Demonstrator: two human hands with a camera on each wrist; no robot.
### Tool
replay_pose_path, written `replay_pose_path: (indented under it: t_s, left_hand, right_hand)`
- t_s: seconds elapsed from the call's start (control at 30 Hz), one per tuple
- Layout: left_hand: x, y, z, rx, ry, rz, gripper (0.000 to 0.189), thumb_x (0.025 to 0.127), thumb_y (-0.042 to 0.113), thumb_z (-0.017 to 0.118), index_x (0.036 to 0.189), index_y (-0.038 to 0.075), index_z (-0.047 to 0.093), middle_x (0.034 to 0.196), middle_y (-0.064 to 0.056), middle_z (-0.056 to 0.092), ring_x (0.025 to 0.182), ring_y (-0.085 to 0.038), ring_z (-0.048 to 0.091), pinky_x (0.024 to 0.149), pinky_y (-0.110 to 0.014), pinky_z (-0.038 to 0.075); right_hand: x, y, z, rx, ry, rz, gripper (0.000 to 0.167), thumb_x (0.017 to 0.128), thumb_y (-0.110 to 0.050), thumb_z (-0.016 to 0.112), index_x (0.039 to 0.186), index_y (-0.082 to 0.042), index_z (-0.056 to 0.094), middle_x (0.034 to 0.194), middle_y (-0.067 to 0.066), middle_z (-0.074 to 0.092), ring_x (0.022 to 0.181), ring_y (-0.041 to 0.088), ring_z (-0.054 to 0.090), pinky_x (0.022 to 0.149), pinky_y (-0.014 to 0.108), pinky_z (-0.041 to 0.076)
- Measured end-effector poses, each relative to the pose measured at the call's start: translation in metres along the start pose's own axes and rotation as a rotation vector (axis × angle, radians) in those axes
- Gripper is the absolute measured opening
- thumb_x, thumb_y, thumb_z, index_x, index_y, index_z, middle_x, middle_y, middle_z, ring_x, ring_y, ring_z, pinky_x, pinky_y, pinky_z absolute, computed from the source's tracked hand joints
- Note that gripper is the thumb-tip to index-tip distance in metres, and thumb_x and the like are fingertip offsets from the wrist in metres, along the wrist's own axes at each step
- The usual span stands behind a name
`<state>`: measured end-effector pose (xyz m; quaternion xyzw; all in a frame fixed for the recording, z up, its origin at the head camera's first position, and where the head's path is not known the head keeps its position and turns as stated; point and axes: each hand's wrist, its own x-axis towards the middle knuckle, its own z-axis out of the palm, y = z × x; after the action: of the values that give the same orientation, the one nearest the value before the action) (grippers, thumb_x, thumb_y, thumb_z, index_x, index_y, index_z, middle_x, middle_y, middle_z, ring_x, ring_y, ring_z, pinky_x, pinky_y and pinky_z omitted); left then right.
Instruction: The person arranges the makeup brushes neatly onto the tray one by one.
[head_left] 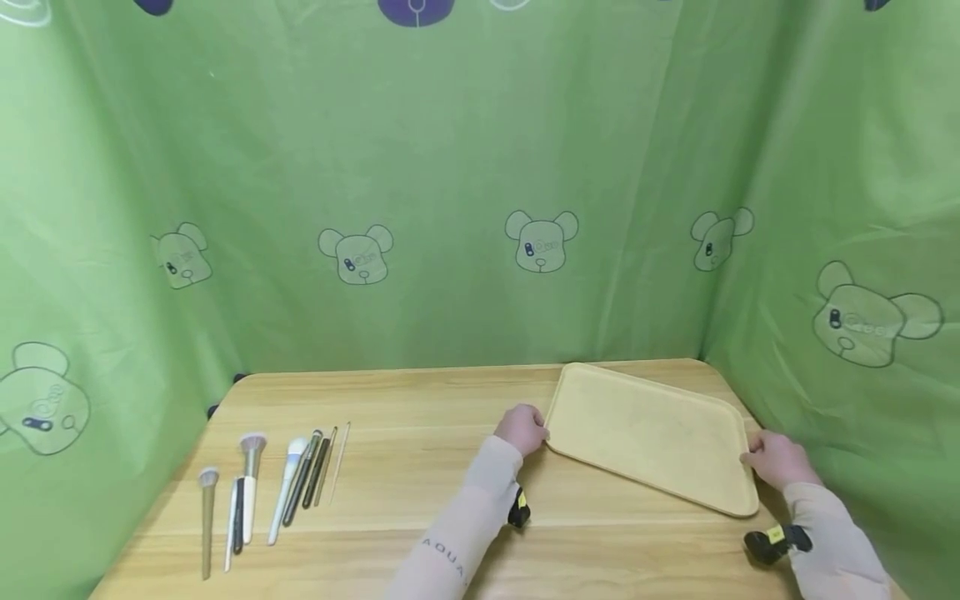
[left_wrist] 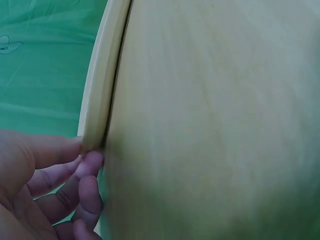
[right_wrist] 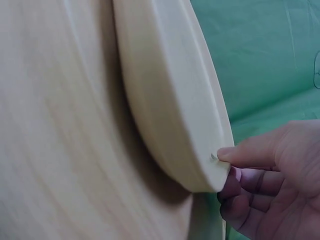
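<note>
A shallow, pale yellow rectangular tray lies at a slant over the right part of the wooden table. My left hand pinches its left end by the rim, thumb above and fingers curled below, as the left wrist view shows. At the opposite end my right hand pinches the rim the same way. In the right wrist view the thumb presses on the tray's edge, and a dark shadow runs along the table beneath it. Nothing lies in the tray.
On the left of the wooden table lie several makeup brushes, among them a white-handled brush, a tan brush and a pale blue-handled brush. A green curtain with bear heads surrounds the table's back and sides.
</note>
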<state>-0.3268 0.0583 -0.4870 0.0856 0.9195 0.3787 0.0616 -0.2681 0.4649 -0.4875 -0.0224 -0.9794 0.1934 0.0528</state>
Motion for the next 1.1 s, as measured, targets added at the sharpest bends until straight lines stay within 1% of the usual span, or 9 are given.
replay_pose_path:
  t_s: [0.07, 0.17, 0.27, 0.4, 0.53, 0.73, 0.87, 1.0, 1.1]
  left_hand:
    - [-0.002, 0.0, -0.002, 0.046, -0.009, 0.004, 0.019, 0.087, 0.015, 0.068, 0.073, 0.012, 0.056, 0.065, 0.003, 0.053, 0.059, -0.011, 0.048, 0.054, -0.023, 0.039]
    - [-0.005, -0.002, -0.004, 0.081, -0.018, 0.008, 0.026, 0.087, 0.014, 0.067, 0.069, 0.014, 0.05, 0.063, 0.004, 0.048, 0.057, -0.011, 0.046, 0.052, -0.023, 0.037]
    - [-0.009, -0.004, -0.006, 0.067, -0.022, 0.005, 0.025, 0.086, 0.013, 0.068, 0.069, 0.015, 0.05, 0.063, 0.004, 0.048, 0.059, -0.012, 0.046, 0.053, -0.023, 0.037]
    - [-0.016, -0.005, -0.011, 0.02, -0.033, -0.01, 0.022, 0.085, 0.01, 0.068, 0.071, 0.013, 0.051, 0.065, 0.002, 0.048, 0.06, -0.013, 0.047, 0.054, -0.023, 0.038]
    - [-0.022, -0.009, -0.017, 0.001, -0.039, -0.027, 0.021, 0.085, 0.009, 0.067, 0.072, 0.012, 0.05, 0.066, 0.001, 0.048, 0.06, -0.014, 0.047, 0.053, -0.024, 0.038]
    - [-0.027, -0.021, -0.028, 0.037, -0.032, -0.032, 0.02, 0.083, 0.008, 0.067, 0.073, 0.012, 0.05, 0.067, 0.001, 0.049, 0.06, -0.014, 0.046, 0.052, -0.025, 0.037]
    - [-0.031, -0.03, -0.036, 0.065, -0.019, -0.031, 0.021, 0.079, 0.009, 0.07, 0.072, 0.013, 0.05, 0.067, 0.001, 0.049, 0.059, -0.015, 0.046, 0.051, -0.025, 0.036]
    - [-0.035, -0.039, -0.044, 0.049, -0.026, -0.041, 0.022, 0.077, 0.009, 0.071, 0.073, 0.012, 0.05, 0.067, 0.001, 0.048, 0.059, -0.015, 0.045, 0.051, -0.026, 0.036]
    - [-0.041, -0.045, -0.051, 0.035, -0.029, -0.036, 0.022, 0.077, 0.008, 0.071, 0.074, 0.012, 0.049, 0.068, 0.001, 0.048, 0.06, -0.015, 0.044, 0.053, -0.027, 0.036]
  right_hand:
    - [0.001, -0.001, 0.003, 0.001, -0.007, -0.007, 0.017, 0.081, -0.011, 0.063, 0.081, 0.003, 0.054, 0.074, 0.016, 0.058, 0.069, 0.029, 0.053, 0.058, 0.035, 0.041]
    - [0.001, -0.003, 0.005, 0.006, -0.02, -0.006, 0.016, 0.082, -0.011, 0.063, 0.08, 0.002, 0.054, 0.073, 0.014, 0.057, 0.069, 0.028, 0.053, 0.058, 0.034, 0.04]
    - [0.0, -0.004, 0.007, 0.01, -0.025, -0.003, 0.016, 0.082, -0.011, 0.063, 0.081, 0.002, 0.055, 0.073, 0.014, 0.058, 0.069, 0.027, 0.053, 0.059, 0.033, 0.04]
    - [-0.001, -0.008, 0.008, 0.01, -0.011, -0.019, 0.017, 0.081, -0.012, 0.063, 0.081, 0.003, 0.055, 0.074, 0.015, 0.059, 0.069, 0.027, 0.053, 0.06, 0.034, 0.04]
    - [0.0, -0.016, 0.011, 0.029, 0.002, -0.031, 0.018, 0.082, -0.012, 0.064, 0.082, 0.004, 0.055, 0.074, 0.014, 0.058, 0.068, 0.022, 0.051, 0.059, 0.032, 0.039]
    - [0.002, -0.03, 0.019, 0.091, -0.007, -0.04, 0.018, 0.084, -0.009, 0.063, 0.084, 0.007, 0.056, 0.072, 0.011, 0.057, 0.065, 0.016, 0.049, 0.058, 0.029, 0.039]
    - [0.005, -0.042, 0.024, 0.089, 0.0, -0.049, 0.017, 0.083, -0.011, 0.064, 0.084, 0.005, 0.057, 0.073, 0.01, 0.058, 0.066, 0.016, 0.049, 0.059, 0.029, 0.04]
    - [0.006, -0.056, 0.028, 0.097, 0.005, -0.063, 0.017, 0.083, -0.01, 0.065, 0.085, 0.005, 0.057, 0.074, 0.01, 0.059, 0.067, 0.016, 0.05, 0.06, 0.029, 0.04]
    - [0.006, -0.066, 0.031, 0.109, 0.003, -0.074, 0.016, 0.083, -0.009, 0.065, 0.085, 0.005, 0.057, 0.074, 0.01, 0.058, 0.067, 0.016, 0.05, 0.06, 0.03, 0.04]
